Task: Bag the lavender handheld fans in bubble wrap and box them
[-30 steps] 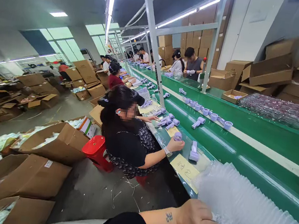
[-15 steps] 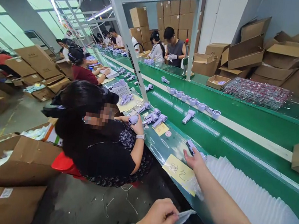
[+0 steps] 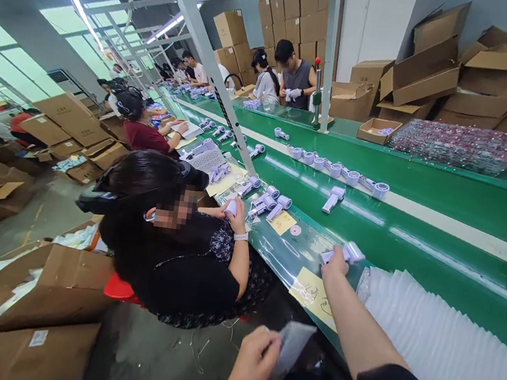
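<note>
Workshop space stretches back around a long green conveyor belt [image 3: 413, 251], with a glossy green desk [image 3: 272, 242] along its near side. A seated co-worker [image 3: 168, 272] is at the left. Frosted plastic bags [image 3: 443, 346] overlap in a long row on the desk, near a handwritten yellow note [image 3: 312, 290]. The left hand [image 3: 254, 361] pinches one translucent bag [image 3: 296, 342]; the right hand's [image 3: 336, 264] fingers close around a lilac round-headed device [image 3: 354, 253] at the desk, beyond the note.
</note>
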Demonstrator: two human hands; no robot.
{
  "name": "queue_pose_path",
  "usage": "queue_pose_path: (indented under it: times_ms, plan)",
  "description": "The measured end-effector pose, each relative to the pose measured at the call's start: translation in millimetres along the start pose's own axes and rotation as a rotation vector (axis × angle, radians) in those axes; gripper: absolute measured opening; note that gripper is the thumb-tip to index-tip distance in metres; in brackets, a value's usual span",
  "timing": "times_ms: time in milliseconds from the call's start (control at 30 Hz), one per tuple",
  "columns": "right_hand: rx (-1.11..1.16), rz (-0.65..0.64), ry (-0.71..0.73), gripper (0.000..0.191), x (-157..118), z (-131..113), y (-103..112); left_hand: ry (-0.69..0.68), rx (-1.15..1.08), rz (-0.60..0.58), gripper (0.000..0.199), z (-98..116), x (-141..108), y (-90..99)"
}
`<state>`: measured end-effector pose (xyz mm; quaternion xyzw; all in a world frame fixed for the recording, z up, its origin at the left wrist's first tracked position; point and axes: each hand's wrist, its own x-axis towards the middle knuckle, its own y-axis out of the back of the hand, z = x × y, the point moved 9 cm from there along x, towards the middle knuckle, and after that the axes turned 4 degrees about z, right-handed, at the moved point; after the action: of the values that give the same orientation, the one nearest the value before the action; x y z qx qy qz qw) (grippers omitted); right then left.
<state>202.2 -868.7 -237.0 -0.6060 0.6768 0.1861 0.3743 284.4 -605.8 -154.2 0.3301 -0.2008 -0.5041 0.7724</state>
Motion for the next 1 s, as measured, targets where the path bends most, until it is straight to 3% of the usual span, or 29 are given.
queue_pose_path:
  times_ms: [67, 133, 200, 267, 367, 500, 633, 733, 800, 900, 1000]
  plan:
    - [-0.008, -0.04, 0.013, 0.034, -30, 5, 21, -0.022, 0.028, 0.061, 0.028, 16, 19, 18.1]
    - [-0.038, -0.204, 0.0, 0.035, -65, 5, 41, -0.07, 0.051, 0.079, 0.026, 33, 38, 20.1]
    - [-0.117, -0.493, -0.048, 0.034, -109, 4, 57, -0.13, 0.042, 0.064, 0.025, 50, 53, 8.2]
    - [-0.207, -0.701, -0.086, 0.033, -150, 5, 83, -0.189, -0.002, 0.013, 0.023, 69, 65, -12.4]
    - [-0.283, -0.817, -0.057, 0.03, -187, 8, 125, -0.278, -0.118, -0.134, 0.02, 100, 72, -47.1]
    - [-0.236, -0.757, -0.079, 0.05, -195, 12, 172, -0.379, -0.292, -0.383, 0.027, 137, 67, -83.5]
    - [-0.2, -0.695, -0.155, 0.078, -190, 13, 211, -0.401, -0.401, -0.629, 0.024, 156, 54, -118.0]
    - [-0.227, -0.611, -0.117, 0.067, -184, 9, 237, -0.302, -0.467, -0.625, 0.027, 161, 52, -135.7]
    - [-0.236, -0.513, -0.078, 0.057, -180, 6, 255, -0.339, -0.419, -0.579, 0.027, 172, 46, -142.0]
    - [-0.18, -0.438, -0.029, 0.05, -190, 0, 277, -0.561, -0.27, -0.451, 0.027, 202, 27, -138.7]
    - [-0.095, -0.35, 0.016, 0.059, -206, 3, 296, -0.89, -0.064, -0.41, 0.031, 239, -13, -136.0]
